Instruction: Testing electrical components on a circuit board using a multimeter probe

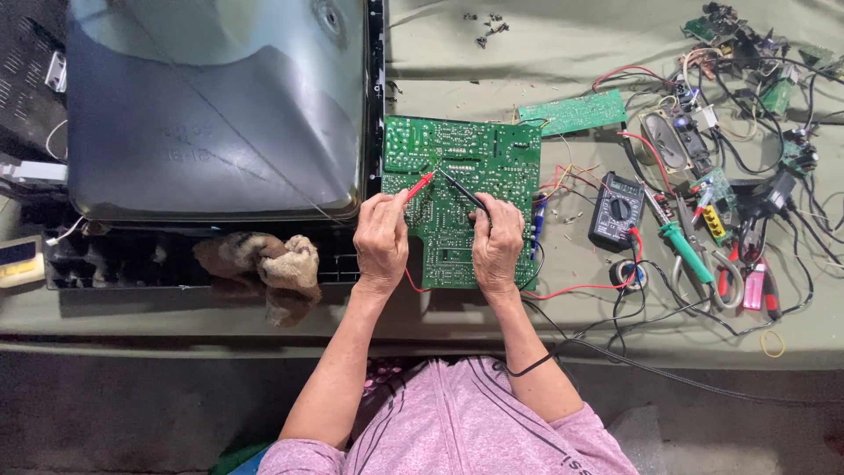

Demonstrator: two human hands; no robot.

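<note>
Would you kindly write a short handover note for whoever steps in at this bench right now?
Left hand: holds the red probe, tip on the green circuit board.
Right hand: holds the black probe, tip also on the board.
The board lies solder side up beside the grey tube. The black meter sits to its right, leads attached, with pliers and loose wiring beyond.
Done: both probes placed.
Left: the meter's reading cannot be made out from here.

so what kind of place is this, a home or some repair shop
Most likely an electronics repair bench. The left hand and right hand press a red probe and a black probe onto a green circuit board, beside a multimeter and an opened old television.
</note>
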